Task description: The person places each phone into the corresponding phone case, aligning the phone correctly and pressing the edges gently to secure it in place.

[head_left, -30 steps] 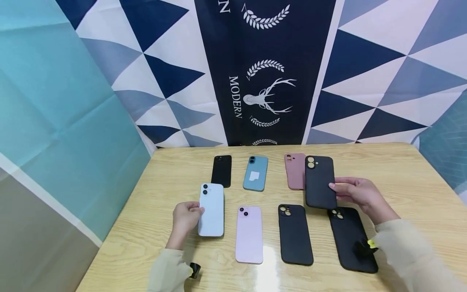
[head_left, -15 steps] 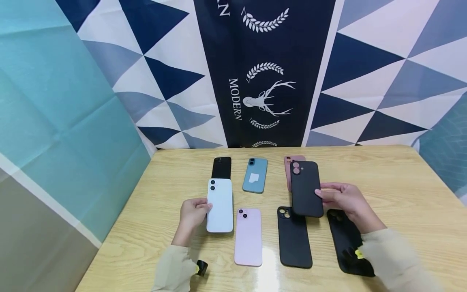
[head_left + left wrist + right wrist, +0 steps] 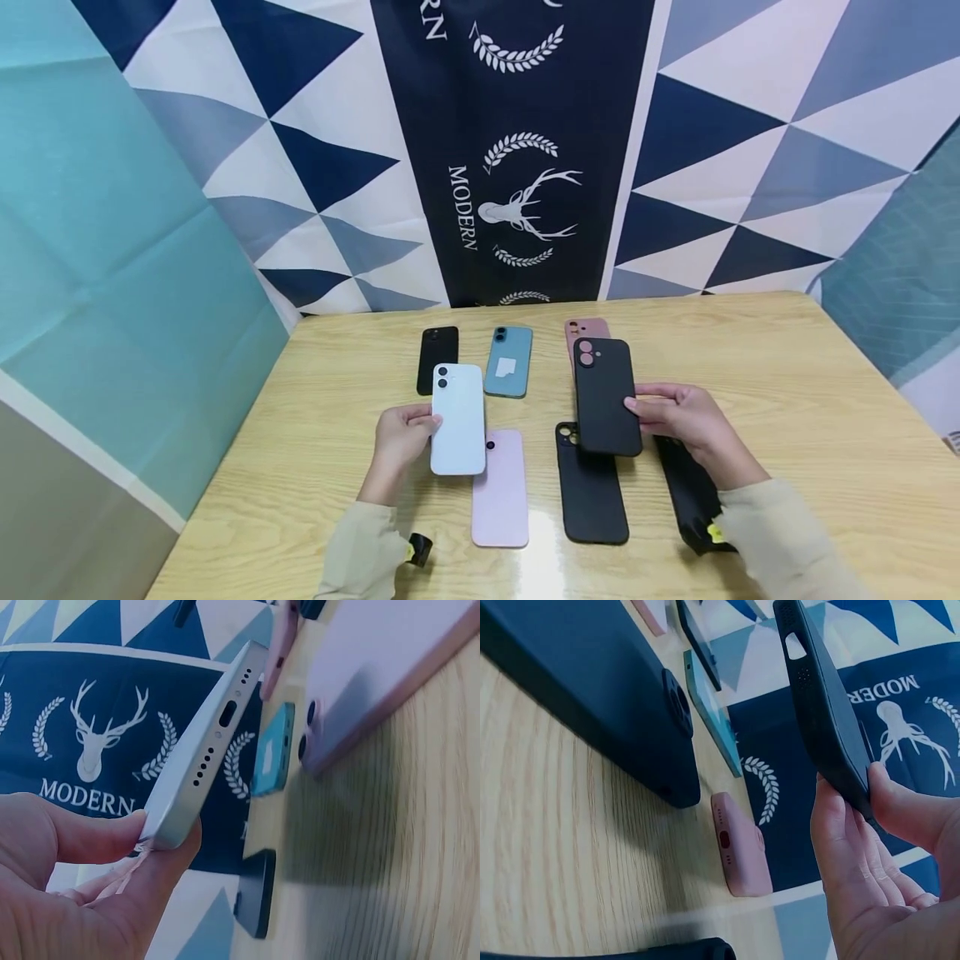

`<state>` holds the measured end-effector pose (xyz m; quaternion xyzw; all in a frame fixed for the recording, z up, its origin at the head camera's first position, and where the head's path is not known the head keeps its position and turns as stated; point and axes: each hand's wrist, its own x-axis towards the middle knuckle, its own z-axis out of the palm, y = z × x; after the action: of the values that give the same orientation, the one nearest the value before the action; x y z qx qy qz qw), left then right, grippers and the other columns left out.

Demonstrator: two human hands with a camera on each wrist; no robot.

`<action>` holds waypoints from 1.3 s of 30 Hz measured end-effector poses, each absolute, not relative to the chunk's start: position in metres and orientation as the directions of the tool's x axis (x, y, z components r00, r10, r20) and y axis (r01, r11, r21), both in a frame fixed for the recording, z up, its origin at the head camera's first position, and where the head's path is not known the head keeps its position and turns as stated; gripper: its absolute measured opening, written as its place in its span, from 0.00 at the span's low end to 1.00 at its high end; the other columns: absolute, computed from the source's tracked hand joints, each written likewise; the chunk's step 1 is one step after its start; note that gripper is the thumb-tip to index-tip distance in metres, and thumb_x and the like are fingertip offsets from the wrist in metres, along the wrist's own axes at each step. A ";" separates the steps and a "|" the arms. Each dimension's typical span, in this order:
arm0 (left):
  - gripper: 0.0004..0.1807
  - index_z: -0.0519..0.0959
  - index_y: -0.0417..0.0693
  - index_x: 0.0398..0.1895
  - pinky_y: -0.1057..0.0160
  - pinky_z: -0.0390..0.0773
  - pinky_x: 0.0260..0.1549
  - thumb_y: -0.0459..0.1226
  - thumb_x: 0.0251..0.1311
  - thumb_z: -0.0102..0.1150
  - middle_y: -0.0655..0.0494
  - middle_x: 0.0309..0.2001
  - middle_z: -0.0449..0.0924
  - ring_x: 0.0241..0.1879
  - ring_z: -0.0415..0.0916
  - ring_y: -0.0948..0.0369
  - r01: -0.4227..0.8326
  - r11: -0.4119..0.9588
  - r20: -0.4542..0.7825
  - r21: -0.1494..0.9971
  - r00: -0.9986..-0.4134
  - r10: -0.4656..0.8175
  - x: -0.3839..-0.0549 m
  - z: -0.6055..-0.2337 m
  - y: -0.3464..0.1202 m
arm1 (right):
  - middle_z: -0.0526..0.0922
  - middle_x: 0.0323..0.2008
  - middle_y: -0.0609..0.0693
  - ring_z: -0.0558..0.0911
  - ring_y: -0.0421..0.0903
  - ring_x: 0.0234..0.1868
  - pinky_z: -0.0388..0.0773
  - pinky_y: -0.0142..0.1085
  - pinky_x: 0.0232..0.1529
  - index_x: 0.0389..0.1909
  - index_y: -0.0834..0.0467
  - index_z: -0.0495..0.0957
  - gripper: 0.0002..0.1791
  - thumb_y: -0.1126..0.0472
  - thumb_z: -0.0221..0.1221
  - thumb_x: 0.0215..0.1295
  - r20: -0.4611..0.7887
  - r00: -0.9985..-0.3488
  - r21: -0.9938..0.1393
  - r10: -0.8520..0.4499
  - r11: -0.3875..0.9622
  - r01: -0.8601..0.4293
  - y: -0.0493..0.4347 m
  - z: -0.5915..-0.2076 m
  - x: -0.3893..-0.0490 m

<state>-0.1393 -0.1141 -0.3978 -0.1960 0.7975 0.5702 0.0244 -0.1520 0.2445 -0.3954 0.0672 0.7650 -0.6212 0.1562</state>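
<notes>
My left hand (image 3: 401, 437) pinches the left edge of a white phone (image 3: 459, 421) between thumb and fingers. The phone is held above the table, its two-lens back facing the head camera. In the left wrist view its charging port end (image 3: 214, 735) faces the camera. A black phone case (image 3: 611, 400) is held up by my right hand (image 3: 693, 425), pinched at its right edge. Pink shows through its lens cutouts. Below the white phone lies a lilac phone (image 3: 500, 504), its upper left corner hidden. Another black case (image 3: 594, 504) lies partly beneath the held case.
A third black case (image 3: 684, 487) lies partly under my right wrist. Along the back of the wooden table (image 3: 750, 358) are a black phone (image 3: 437, 350), a teal phone (image 3: 517, 342) with a white label, and a pink case (image 3: 592, 327). A patterned cloth (image 3: 517, 100) hangs behind.
The black case has moved left in my right hand, from over the third case to over the middle one. My left hand has brought the white phone right, so it overlaps the lilac phone.
</notes>
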 end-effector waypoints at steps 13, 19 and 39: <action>0.14 0.80 0.27 0.46 0.67 0.82 0.29 0.27 0.57 0.60 0.35 0.40 0.85 0.31 0.81 0.63 -0.247 0.223 -0.201 0.943 -0.957 -0.212 -0.136 -0.390 -0.102 | 0.86 0.29 0.35 0.84 0.32 0.30 0.85 0.30 0.37 0.65 0.75 0.62 0.37 0.57 0.64 0.62 -0.306 -0.946 -0.939 -0.108 0.197 0.281 0.230 -0.393 -0.145; 0.12 0.81 0.28 0.44 0.67 0.83 0.29 0.27 0.58 0.59 0.37 0.38 0.86 0.31 0.82 0.63 -0.238 0.205 -0.202 0.949 -0.962 -0.183 -0.134 -0.391 -0.097 | 0.86 0.28 0.34 0.84 0.30 0.30 0.85 0.30 0.37 0.63 0.76 0.64 0.34 0.59 0.63 0.62 -0.272 -0.953 -0.952 -0.132 0.180 0.247 0.224 -0.393 -0.143; 0.14 0.79 0.26 0.47 0.68 0.83 0.29 0.27 0.58 0.59 0.34 0.40 0.85 0.32 0.81 0.64 -0.215 0.168 -0.198 0.962 -0.974 -0.108 -0.125 -0.392 -0.087 | 0.88 0.33 0.40 0.83 0.31 0.30 0.85 0.30 0.34 0.60 0.75 0.68 0.31 0.61 0.64 0.61 -0.290 -0.945 -0.946 -0.149 0.191 0.260 0.195 -0.392 -0.131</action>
<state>-0.1254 -0.0869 -0.3918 -0.1057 0.7630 0.6364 0.0418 -0.1311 0.1946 -0.3918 0.0368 0.7548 -0.6348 0.1609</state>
